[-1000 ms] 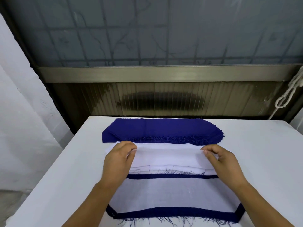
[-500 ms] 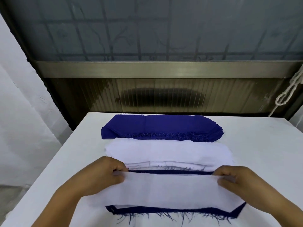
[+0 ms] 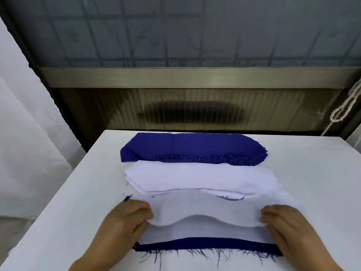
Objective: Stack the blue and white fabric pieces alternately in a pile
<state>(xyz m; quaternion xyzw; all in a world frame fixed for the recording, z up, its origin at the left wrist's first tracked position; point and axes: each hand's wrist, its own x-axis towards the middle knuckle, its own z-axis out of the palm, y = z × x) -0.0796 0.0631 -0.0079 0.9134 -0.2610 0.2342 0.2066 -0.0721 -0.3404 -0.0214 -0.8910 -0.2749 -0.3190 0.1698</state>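
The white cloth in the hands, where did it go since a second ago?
Both hands, left hand and right hand, pinched the white piece off the white stack and pulled it toward the person, over the near mixed pile. They still hold it. The blue stack and the table stayed put.

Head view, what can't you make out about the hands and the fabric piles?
- Fingertips of left hand and right hand: tucked under the white piece.
- Near pile: that piece covers it; layer count unknown.
- Blue stack and white stack: edges too fine to count.
- Forearms: cut off at the bottom.
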